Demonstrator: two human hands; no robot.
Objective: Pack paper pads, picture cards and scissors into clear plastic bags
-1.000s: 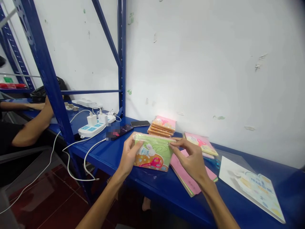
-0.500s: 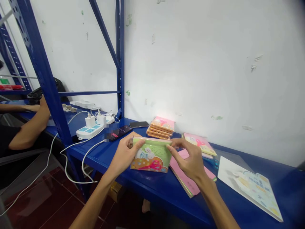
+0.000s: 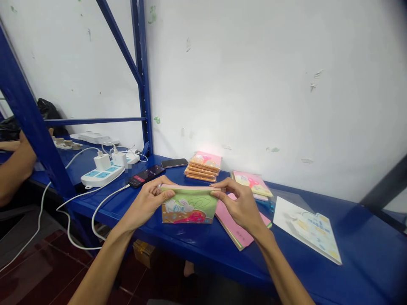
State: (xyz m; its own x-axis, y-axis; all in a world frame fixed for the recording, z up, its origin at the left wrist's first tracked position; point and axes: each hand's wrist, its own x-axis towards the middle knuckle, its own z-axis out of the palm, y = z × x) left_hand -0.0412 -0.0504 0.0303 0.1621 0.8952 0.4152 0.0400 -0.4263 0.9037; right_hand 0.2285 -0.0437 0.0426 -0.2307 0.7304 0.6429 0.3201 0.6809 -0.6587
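Both my hands hold a flat plastic-wrapped packet (image 3: 190,205) with a green front, a white rabbit and red scissors printed on it. It stands on its lower edge on the blue shelf (image 3: 349,262). My left hand (image 3: 146,201) pinches its upper left corner with thumb in front. My right hand (image 3: 239,204) pinches the upper right corner. A pad of pink paper sheets (image 3: 233,223) lies flat just to the right, partly under my right hand.
A stack of similar packets (image 3: 203,166) sits by the wall, another packet (image 3: 252,183) and a large sheet (image 3: 308,228) lie right. Two phones (image 3: 146,175) (image 3: 174,162), a power strip (image 3: 102,172) with chargers and white cables lie left. Another person's arm (image 3: 12,167) is far left.
The packet has been tipped more upright and set lower onto the shelf, with both hands still on its top corners. The camera has swung to the right.
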